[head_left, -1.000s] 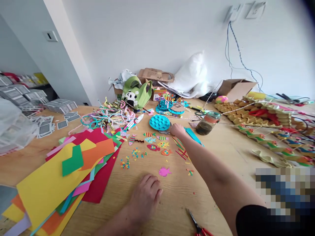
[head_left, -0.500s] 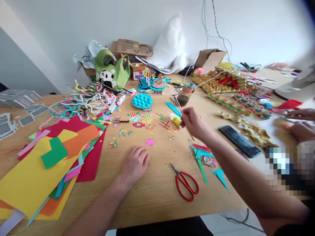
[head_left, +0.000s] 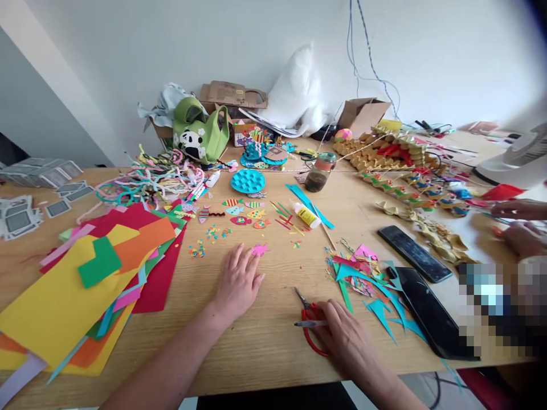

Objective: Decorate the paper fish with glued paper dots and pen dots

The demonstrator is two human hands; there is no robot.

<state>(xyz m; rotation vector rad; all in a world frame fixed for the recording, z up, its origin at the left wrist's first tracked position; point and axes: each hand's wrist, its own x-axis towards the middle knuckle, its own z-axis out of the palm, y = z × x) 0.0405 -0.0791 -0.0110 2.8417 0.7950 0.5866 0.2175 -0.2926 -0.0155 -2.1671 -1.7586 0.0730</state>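
Note:
My left hand (head_left: pixel 240 280) lies palm down on the wooden table with its fingers spread, their tips close to a small pink paper fish (head_left: pixel 260 249). In my right hand (head_left: pixel 342 333) is a thin pen (head_left: pixel 310 323), which sticks out to the left. That hand rests over the handles of red-handled scissors (head_left: pixel 308 314), whose blades point up and left. Patterned paper fish (head_left: pixel 240 220) lie in a group beyond my left hand. A yellow-labelled glue bottle (head_left: pixel 307 216) lies beside a wooden stick (head_left: pixel 328 235) and a blue paper strip.
Coloured paper sheets (head_left: pixel 55 302) cover the left side. Paper scraps (head_left: pixel 356 270) and two dark phones (head_left: pixel 414 253) are on the right. A glass jar (head_left: pixel 318 173) stands farther back. Another person's hands (head_left: pixel 523 230) are at the right edge.
My right hand has come down from near the glue bottle to the scissors, bringing the pen. My left hand's fingers have spread and reached slightly forward, nearer the pink fish.

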